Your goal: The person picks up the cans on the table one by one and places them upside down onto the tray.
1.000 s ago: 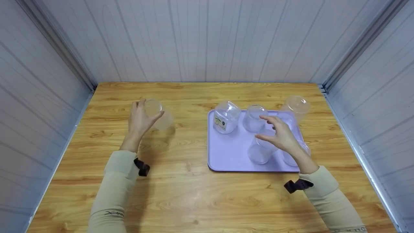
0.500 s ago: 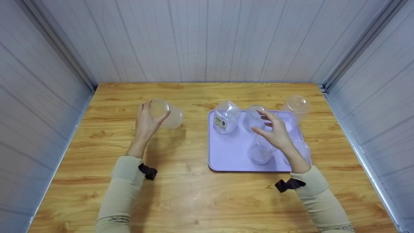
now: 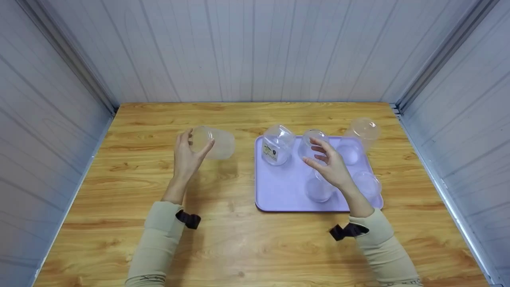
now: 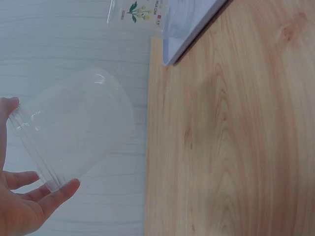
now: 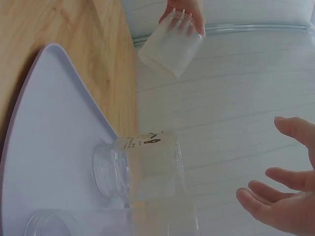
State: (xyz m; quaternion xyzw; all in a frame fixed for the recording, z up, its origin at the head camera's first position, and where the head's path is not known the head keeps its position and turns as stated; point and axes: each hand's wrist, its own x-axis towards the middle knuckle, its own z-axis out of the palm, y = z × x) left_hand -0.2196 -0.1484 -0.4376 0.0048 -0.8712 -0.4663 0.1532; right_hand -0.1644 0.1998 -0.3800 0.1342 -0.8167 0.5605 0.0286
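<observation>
A clear plastic jar [image 3: 221,143] is held in the air by my left hand [image 3: 187,159], left of the tray. Thumb and fingers grip its ribbed neck, as the left wrist view shows, and the jar [image 4: 78,123] lies tilted with its base pointing right. Above the lilac tray [image 3: 275,195] hovers my right hand [image 3: 332,169], fingers loosely bent and holding nothing. Below and around it stand several clear jars, among them a near jar [image 3: 318,190] partly behind the hand. A jar with a printed label [image 5: 147,152] stands mouth down at the tray's far left corner.
Another jar [image 3: 364,129] rises at the tray's far right corner, and one more jar [image 3: 366,184] stands at its near right. The wooden table [image 3: 231,239] meets pale panel walls [image 3: 239,52] at the back and sides.
My left hand has moved right with the jar, and the jar has tipped further toward lying level. My right hand has drifted left above the tray, uncovering the jar at the near right.
</observation>
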